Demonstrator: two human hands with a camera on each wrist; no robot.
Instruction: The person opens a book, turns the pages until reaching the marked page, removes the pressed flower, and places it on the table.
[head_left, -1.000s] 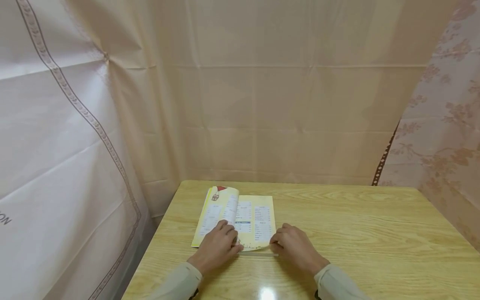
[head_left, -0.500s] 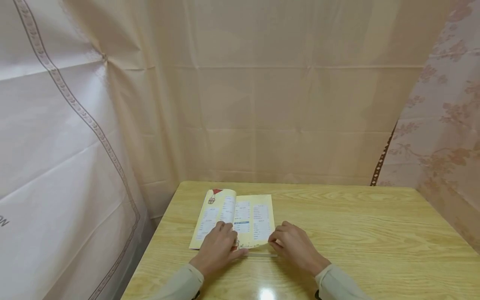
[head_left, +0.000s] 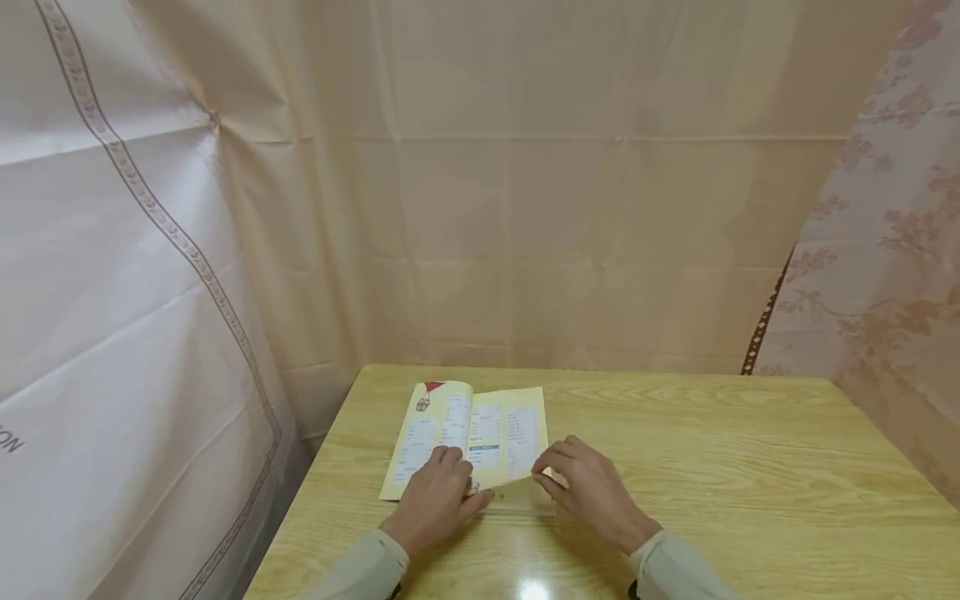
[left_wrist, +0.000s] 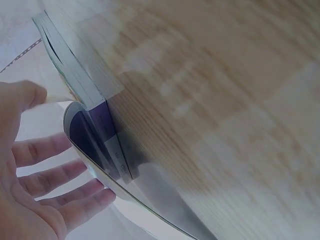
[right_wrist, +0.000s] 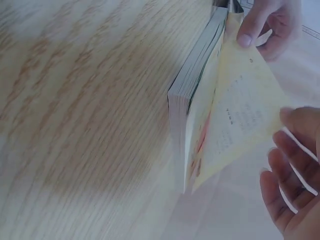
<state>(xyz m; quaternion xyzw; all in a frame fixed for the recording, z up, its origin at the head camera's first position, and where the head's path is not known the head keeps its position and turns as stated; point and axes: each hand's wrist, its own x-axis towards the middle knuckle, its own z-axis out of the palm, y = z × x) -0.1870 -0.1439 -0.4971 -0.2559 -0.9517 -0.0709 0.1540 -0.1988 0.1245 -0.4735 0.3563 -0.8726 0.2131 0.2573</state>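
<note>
A thick paperback book [head_left: 485, 425] lies open on the table, its yellow pages printed with columns of text. My left hand [head_left: 435, 496] rests on the left-hand pages beside the fold, thumb reaching over the bottom edge. The left wrist view shows its fingers [left_wrist: 45, 175] fairly straight against the curved front cover [left_wrist: 80, 130], above a purple spine [left_wrist: 103, 121]. At the book's lower right, my right hand [head_left: 588, 492] pinches a page corner between thumb and forefinger. In the right wrist view that page [right_wrist: 240, 110] is lifted off the page block [right_wrist: 197, 70].
The wood-grain table [head_left: 712, 467] extends to the right of the book. A beige cloth [head_left: 562, 208] hangs behind it, a pale cloth [head_left: 135, 350] on the left and a flowered one [head_left: 885, 275] on the right.
My right hand has moved slightly up and left, raising the page's lower corner so it curls higher. The left hand has stayed almost in place, its thumb shifted a little right.
</note>
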